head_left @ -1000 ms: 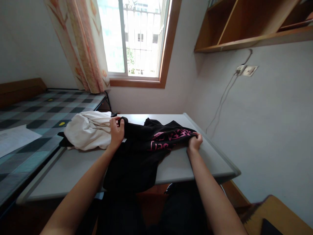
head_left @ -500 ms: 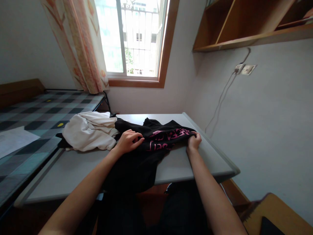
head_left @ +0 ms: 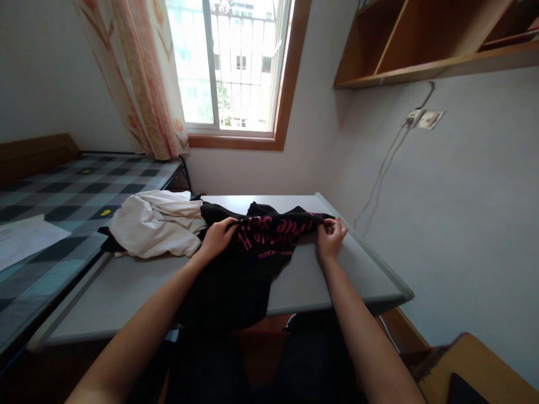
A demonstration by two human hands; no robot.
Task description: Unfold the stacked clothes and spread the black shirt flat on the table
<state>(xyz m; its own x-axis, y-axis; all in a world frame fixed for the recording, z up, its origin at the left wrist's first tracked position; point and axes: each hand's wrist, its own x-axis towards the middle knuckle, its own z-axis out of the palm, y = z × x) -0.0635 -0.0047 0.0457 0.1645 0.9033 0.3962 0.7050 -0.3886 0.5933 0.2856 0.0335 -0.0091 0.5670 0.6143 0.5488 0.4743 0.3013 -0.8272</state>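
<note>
A black garment with pink lettering (head_left: 248,275), perhaps a T-shirt, lies rumpled over the table, its near part hanging past the front edge. My left hand (head_left: 219,240) pinches its cloth at the left of the lettering. At the right end, my right hand (head_left: 331,238) grips the same garment between thumb and fingers. The cloth between the two hands is drawn into a fold, with the lettering facing me upside down. Left of my left hand sits a crumpled white garment (head_left: 155,224), with some black cloth (head_left: 110,240) partly under it.
The pale table (head_left: 143,286) stands against the right wall. To the left is a bed with a checked cover (head_left: 126,177) and a paper sheet (head_left: 31,238). A wooden shelf (head_left: 408,70) hangs upper right, above a socket (head_left: 421,118) with a cable. A wooden chair (head_left: 484,365) stands lower right.
My left hand has closed on the black cloth and moved slightly up and right. My right hand has shifted its hold. More of the pink lettering now shows between them.
</note>
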